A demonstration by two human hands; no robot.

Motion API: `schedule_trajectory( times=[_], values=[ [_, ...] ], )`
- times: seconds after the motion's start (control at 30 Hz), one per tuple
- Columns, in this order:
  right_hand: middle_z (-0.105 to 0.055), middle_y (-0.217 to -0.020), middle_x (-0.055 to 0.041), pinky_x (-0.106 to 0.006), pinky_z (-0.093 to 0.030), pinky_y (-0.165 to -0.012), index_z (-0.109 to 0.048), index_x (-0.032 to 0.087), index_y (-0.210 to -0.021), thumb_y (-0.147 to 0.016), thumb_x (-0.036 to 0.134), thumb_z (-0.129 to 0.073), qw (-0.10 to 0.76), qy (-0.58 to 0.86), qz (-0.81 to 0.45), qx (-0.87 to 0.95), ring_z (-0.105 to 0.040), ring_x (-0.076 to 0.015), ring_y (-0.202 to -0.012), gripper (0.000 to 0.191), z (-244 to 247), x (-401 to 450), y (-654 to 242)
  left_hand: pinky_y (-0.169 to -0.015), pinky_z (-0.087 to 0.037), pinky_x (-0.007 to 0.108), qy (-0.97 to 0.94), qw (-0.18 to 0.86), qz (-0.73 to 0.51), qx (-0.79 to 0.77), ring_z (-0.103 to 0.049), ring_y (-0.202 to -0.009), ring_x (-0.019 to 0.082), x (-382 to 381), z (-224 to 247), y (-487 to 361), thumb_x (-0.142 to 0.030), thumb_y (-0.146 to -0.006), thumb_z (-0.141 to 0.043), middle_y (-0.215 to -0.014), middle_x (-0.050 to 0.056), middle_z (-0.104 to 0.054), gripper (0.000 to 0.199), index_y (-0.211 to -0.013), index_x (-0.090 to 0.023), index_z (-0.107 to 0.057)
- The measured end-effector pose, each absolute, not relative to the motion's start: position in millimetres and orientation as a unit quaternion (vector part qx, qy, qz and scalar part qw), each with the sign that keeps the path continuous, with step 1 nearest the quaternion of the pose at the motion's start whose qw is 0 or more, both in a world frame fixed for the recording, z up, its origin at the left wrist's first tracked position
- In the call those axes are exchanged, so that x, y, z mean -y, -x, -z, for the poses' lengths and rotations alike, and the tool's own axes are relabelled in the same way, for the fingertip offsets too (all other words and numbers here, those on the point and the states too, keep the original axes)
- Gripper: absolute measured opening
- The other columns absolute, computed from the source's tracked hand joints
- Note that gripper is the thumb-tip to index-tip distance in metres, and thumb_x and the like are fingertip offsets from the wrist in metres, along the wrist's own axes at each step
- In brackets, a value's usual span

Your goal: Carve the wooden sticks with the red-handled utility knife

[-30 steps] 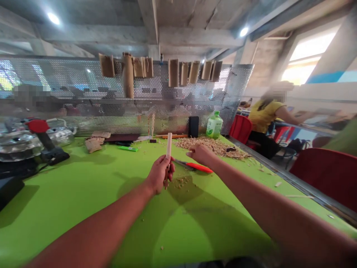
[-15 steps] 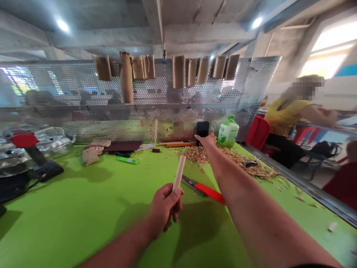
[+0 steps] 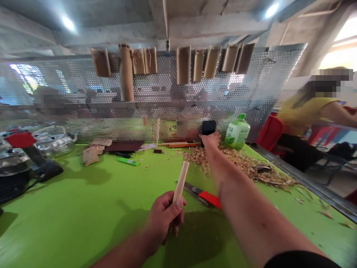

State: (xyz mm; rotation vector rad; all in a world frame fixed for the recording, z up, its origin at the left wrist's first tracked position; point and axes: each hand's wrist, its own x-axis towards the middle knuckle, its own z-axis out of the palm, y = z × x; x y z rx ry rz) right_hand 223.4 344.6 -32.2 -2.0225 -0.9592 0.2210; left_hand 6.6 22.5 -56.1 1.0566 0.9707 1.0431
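Note:
My left hand [image 3: 167,214] is closed around a pale, flat wooden strip [image 3: 182,180], whose upper end points up and away from me. Stretched far forward, my right hand [image 3: 211,140] is at the lower part of a black, phone-like slab [image 3: 209,127] standing against the mesh. Its thumb and fingers are spread apart; whether they touch the slab I cannot tell. Beneath my right forearm, a knife or saw with a red handle [image 3: 210,198] lies on the green table [image 3: 92,208], its handle end hidden by the arm.
Wood shavings [image 3: 267,173] are heaped beside a green bottle [image 3: 238,132]. A twisted wooden stick [image 3: 158,132] stands at the back, near a green cutter [image 3: 128,161]. At left are a red-and-black power tool [image 3: 33,152] and metal kettles [image 3: 54,140]. A person in yellow [image 3: 301,108] sits at right.
My right hand has moved slightly closer to the black slab and now overlaps its lower part. My left hand still holds the wooden strip. The view has shifted a little.

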Motion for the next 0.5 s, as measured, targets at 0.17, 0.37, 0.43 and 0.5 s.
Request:
schedule_trajectory(
  times=[0.17, 0.37, 0.43, 0.5],
  values=[
    [-0.041, -0.14, -0.0258, -0.04, -0.041, -0.102, -0.038, 0.01, -0.138, -0.064, 0.048, -0.08, 0.431, 0.812, -0.084, 0.385, -0.038, -0.0331, -0.132, 0.093, 30, -344, -222, -0.036, -0.032, 0.017, -0.461, 0.633, -0.446, -0.433, -0.042, -0.036, 0.006, -22, 51, -8, -0.055, -0.077, -0.065, -0.052, -0.004, -0.054, 0.038, -0.082, -0.018, -0.057],
    [-0.039, -0.141, -0.0277, -0.047, -0.04, -0.102, -0.032, 0.009, -0.144, -0.067, 0.053, -0.077, 0.407, 0.822, -0.082, 0.391, -0.038, -0.0351, -0.132, 0.099, 29, -339, -218, -0.034, -0.031, 0.018, -0.486, 0.625, -0.442, -0.421, -0.041, -0.035, 0.006, -23, 54, -8, -0.06, -0.076, -0.064, -0.052, -0.005, -0.053, 0.042, -0.081, -0.019, -0.057],
    [-0.041, -0.14, -0.0285, -0.046, -0.039, -0.102, -0.031, 0.007, -0.144, -0.064, 0.055, -0.079, 0.393, 0.822, -0.082, 0.403, -0.04, -0.0361, -0.13, 0.105, 26, -338, -222, -0.033, -0.03, 0.018, -0.488, 0.627, -0.437, -0.422, -0.04, -0.034, 0.005, -23, 53, -8, -0.059, -0.077, -0.063, -0.053, -0.005, -0.053, 0.041, -0.082, -0.019, -0.057],
    [-0.041, -0.141, -0.0286, -0.044, -0.038, -0.103, -0.031, 0.006, -0.145, -0.063, 0.055, -0.079, 0.38, 0.82, -0.075, 0.422, -0.041, -0.0363, -0.129, 0.107, 22, -337, -229, -0.031, -0.028, 0.017, -0.489, 0.625, -0.433, -0.427, -0.039, -0.033, 0.005, -22, 51, -7, -0.057, -0.078, -0.063, -0.054, -0.005, -0.053, 0.04, -0.084, -0.019, -0.057]
  ],
)
